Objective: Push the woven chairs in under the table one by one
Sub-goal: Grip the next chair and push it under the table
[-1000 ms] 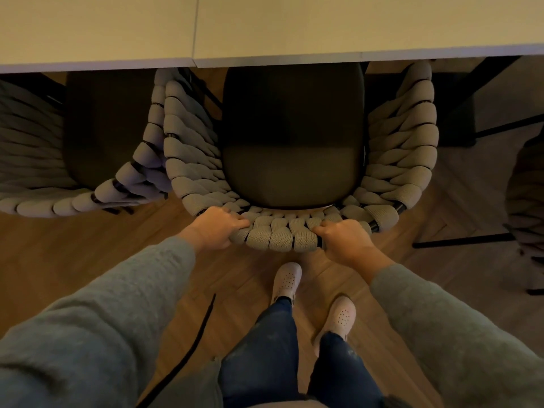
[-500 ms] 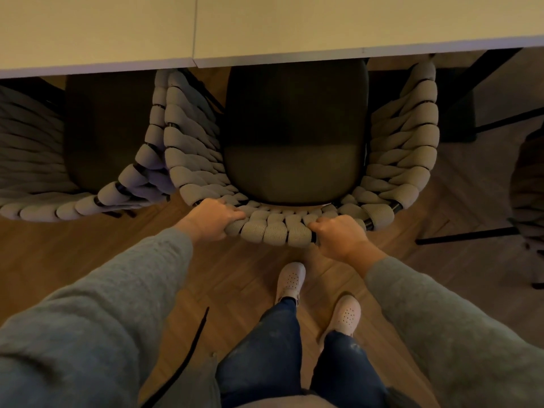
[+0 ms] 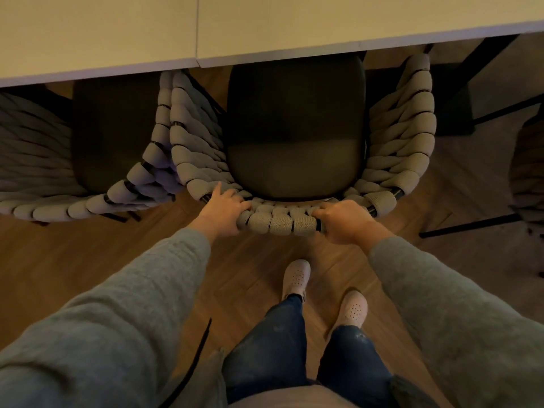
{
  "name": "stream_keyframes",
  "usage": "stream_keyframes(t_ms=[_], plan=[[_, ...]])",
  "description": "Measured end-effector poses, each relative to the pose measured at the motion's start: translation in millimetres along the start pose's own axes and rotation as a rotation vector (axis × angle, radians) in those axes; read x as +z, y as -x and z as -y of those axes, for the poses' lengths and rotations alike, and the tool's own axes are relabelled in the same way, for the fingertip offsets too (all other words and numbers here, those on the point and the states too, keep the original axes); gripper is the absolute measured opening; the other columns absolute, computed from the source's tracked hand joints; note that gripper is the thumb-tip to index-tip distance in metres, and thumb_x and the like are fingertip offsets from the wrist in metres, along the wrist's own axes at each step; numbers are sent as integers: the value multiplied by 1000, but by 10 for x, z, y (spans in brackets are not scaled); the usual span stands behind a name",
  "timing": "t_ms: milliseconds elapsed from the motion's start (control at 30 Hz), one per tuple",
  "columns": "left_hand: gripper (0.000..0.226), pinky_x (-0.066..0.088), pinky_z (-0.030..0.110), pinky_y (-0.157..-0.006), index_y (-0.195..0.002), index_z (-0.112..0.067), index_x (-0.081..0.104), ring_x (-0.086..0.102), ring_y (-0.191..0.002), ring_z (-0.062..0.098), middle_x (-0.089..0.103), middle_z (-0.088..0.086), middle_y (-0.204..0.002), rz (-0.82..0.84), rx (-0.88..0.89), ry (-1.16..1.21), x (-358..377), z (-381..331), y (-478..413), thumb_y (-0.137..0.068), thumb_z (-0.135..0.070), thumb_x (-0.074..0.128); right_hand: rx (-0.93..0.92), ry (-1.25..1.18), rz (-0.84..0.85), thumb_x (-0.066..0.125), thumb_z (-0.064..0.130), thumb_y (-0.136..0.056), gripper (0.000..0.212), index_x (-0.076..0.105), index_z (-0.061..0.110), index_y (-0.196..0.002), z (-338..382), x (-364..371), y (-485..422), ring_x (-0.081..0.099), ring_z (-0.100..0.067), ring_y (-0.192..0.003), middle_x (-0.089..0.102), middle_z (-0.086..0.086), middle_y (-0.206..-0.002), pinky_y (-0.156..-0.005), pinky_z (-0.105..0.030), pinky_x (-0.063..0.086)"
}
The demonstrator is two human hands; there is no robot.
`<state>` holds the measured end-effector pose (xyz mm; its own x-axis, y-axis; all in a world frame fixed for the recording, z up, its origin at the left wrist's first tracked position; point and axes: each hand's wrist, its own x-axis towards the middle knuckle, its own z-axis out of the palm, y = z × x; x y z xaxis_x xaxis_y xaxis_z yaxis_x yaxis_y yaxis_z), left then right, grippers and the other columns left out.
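Grip: left hand and right hand curled over back rim of middle chair, seat part-way under table edge; left chair likewise in; right chair seemingly outstanding.

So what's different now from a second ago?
The chair has slid a little further in under the table, so its back is closer to level with the neighbouring chair. The left hand has stretched one finger out along the weave, loosening its grip a bit. The right hand holds the chair back as before, and the shoes have hardly moved.
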<state>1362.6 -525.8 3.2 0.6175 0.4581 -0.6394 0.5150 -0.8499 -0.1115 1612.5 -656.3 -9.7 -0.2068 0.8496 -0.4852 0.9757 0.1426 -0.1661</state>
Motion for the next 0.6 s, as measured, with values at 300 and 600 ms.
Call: stream_keyframes(t_ms=[300, 600], plan=[[81, 10, 45, -119, -146, -24, 35, 31, -139, 20, 41, 0, -147, -194, 147, 367, -205, -774, -58, -83, -73, 47, 59, -59, -46, 66, 47, -84, 87, 16, 31, -154, -250, 40, 310, 38, -24, -136, 40, -3, -147, -118, -46, 18], [66, 5, 44, -120, -141, -15, 46, 15, -147, 29, 27, 15, -156, -426, 282, 333, -1065, -2039, -538, -88, -54, 57, 339, -263, -372, 62, 53, -86, 84, 16, 30, -153, -1339, 299, 1552, 17, -26, -148, 25, -8, -157, -121, -48, 9]])
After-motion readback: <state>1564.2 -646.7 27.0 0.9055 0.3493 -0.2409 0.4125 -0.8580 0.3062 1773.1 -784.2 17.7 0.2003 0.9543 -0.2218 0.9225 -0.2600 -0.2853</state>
